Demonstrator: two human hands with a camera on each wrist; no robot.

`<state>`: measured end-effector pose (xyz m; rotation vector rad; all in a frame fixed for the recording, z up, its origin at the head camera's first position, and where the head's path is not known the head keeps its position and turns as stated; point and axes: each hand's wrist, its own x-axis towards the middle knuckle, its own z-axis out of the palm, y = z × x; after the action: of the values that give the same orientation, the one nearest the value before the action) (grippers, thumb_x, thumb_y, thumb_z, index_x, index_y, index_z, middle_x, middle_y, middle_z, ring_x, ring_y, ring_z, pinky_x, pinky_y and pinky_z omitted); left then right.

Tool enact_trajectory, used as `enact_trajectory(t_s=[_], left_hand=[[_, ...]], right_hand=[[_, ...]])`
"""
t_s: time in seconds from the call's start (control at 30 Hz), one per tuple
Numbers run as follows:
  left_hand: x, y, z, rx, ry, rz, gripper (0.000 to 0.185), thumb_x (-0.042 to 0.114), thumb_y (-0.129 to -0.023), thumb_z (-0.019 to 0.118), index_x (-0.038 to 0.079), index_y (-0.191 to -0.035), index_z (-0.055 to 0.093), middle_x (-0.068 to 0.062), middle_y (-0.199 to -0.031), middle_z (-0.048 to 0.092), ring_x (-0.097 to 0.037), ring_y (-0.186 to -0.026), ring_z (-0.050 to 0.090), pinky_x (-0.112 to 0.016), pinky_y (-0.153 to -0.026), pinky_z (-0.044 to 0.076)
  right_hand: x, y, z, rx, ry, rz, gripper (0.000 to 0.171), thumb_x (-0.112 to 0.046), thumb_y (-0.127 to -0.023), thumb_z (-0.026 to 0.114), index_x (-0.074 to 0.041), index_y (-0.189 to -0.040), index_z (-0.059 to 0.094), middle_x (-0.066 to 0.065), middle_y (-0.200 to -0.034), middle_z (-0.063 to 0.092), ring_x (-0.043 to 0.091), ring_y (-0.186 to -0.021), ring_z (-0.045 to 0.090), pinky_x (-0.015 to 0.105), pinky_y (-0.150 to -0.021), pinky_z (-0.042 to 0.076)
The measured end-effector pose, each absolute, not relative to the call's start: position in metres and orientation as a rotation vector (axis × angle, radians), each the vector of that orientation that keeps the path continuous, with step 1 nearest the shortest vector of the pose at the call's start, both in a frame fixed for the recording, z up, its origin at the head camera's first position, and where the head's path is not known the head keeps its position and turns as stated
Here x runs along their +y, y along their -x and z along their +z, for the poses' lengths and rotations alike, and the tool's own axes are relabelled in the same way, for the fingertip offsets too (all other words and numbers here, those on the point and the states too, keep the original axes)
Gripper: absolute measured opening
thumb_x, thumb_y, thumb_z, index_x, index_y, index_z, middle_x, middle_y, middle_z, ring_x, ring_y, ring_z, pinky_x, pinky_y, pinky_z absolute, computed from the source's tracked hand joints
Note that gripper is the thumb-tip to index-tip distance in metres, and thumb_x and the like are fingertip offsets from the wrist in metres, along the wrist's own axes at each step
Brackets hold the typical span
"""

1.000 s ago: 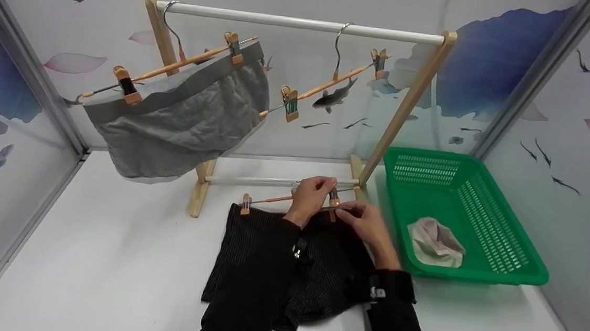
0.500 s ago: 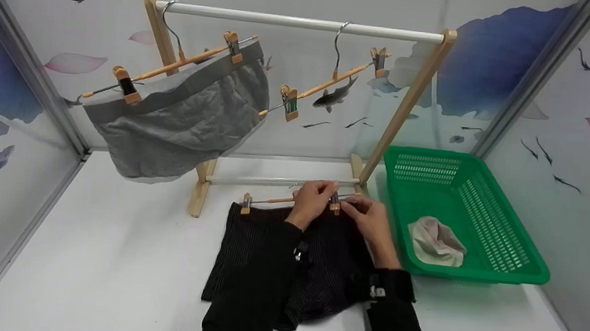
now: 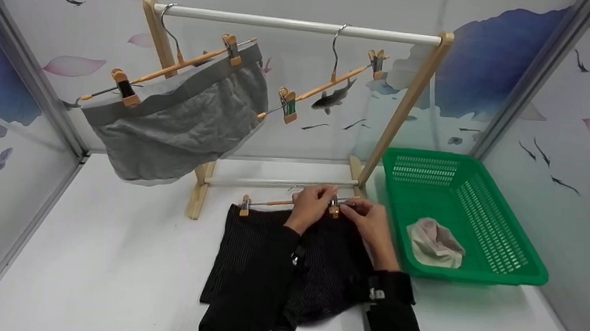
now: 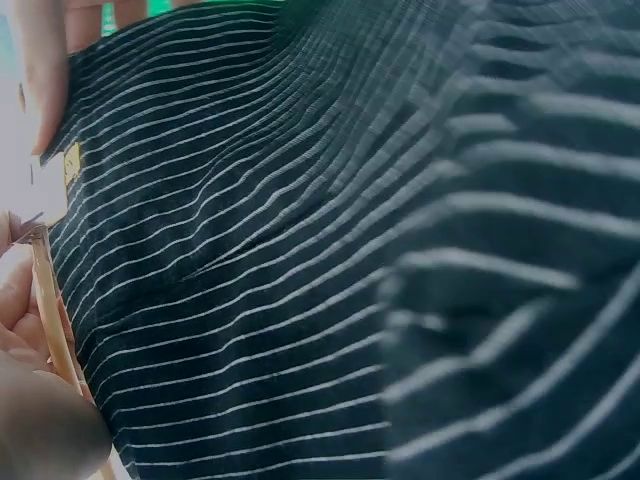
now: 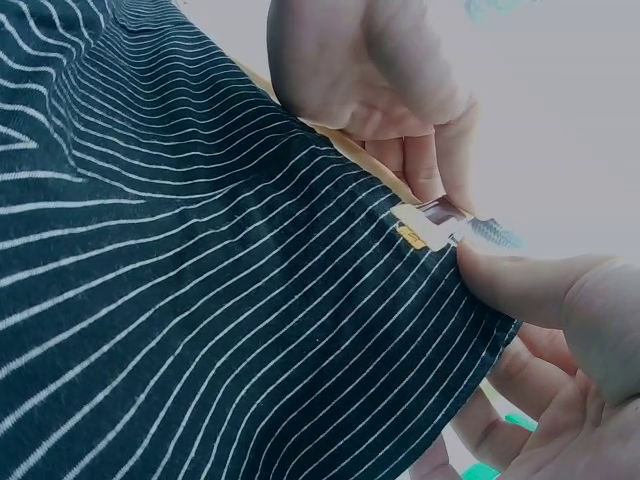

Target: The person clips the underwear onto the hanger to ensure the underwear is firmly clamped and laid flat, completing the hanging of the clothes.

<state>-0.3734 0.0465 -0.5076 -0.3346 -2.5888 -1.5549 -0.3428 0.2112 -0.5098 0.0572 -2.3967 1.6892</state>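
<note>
Black shorts (image 3: 247, 240) with thin pale stripes lie spread on the table, waistband toward the rack. A hanger with a wooden bar (image 3: 275, 203) runs along that edge; its left clip (image 3: 245, 206) sits on the waistband. My left hand (image 3: 313, 204) pinches the top of the right clip (image 3: 334, 208), whose jaws lie over the waistband. Just right of it, my right hand (image 3: 369, 221) holds the waistband corner. In the right wrist view, the right thumb (image 5: 525, 285) lies beside the clip, with fingers under the cloth. Part of the bar is hidden behind my left hand.
A rack with a white rail (image 3: 295, 24) stands behind. Grey briefs (image 3: 182, 130) hang clipped at its left, and a bare clip hanger (image 3: 327, 87) hangs beside them. The green basket (image 3: 481, 276) at right holds a crumpled pale cloth (image 3: 436, 243).
My left hand and the right clip have come down slightly toward me. The waistband edge lifted at my right fingers a second ago now lies lower, beside the clip.
</note>
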Motion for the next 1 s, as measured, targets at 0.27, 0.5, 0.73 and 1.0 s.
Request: enact_trajectory(t_s=[0.27,0.5,0.73,1.0], left_hand=[[0.045,0.372,-0.512,-2.584,0.384,-1.508,0.038,0.038,-0.108,0.050,0.014,-0.084,0.069,0.006,-0.081,0.067,-0.015,-0.091,0.066,-0.046,-0.099,0.031],[0.045,0.365,-0.517,-2.626,0.446,-1.401,0.035,0.027,-0.107,0.053,0.006,-0.131,0.068,-0.006,-0.125,0.070,-0.023,-0.115,0.064,-0.048,-0.105,0.033],[0.045,0.362,-0.523,-2.685,0.527,-1.282,0.033,0.016,-0.104,0.056,0.002,-0.132,0.067,-0.007,-0.121,0.072,-0.025,-0.112,0.065,-0.045,-0.097,0.034],[0.038,0.357,-0.510,-2.696,0.655,-0.917,0.033,0.016,-0.102,0.059,0.004,-0.131,0.067,-0.008,-0.125,0.070,-0.027,-0.116,0.063,-0.048,-0.100,0.042]], right_hand=[[0.212,0.342,-0.510,-2.440,-0.056,1.681,0.019,-0.008,-0.091,0.077,0.006,-0.104,0.075,0.016,-0.100,0.073,0.014,-0.082,0.065,0.020,-0.070,0.049],[0.219,0.344,-0.512,-2.481,-0.026,1.626,0.021,-0.008,-0.093,0.075,0.007,-0.107,0.074,0.018,-0.101,0.073,0.014,-0.083,0.066,0.019,-0.070,0.049],[0.224,0.345,-0.518,-2.500,-0.001,1.618,0.019,-0.004,-0.093,0.073,0.009,-0.107,0.073,0.020,-0.100,0.073,0.021,-0.085,0.068,0.019,-0.069,0.048],[0.223,0.341,-0.503,-2.547,-0.045,1.427,0.021,-0.009,-0.096,0.071,0.005,-0.112,0.073,0.019,-0.102,0.074,0.030,-0.093,0.069,0.035,-0.080,0.053]])
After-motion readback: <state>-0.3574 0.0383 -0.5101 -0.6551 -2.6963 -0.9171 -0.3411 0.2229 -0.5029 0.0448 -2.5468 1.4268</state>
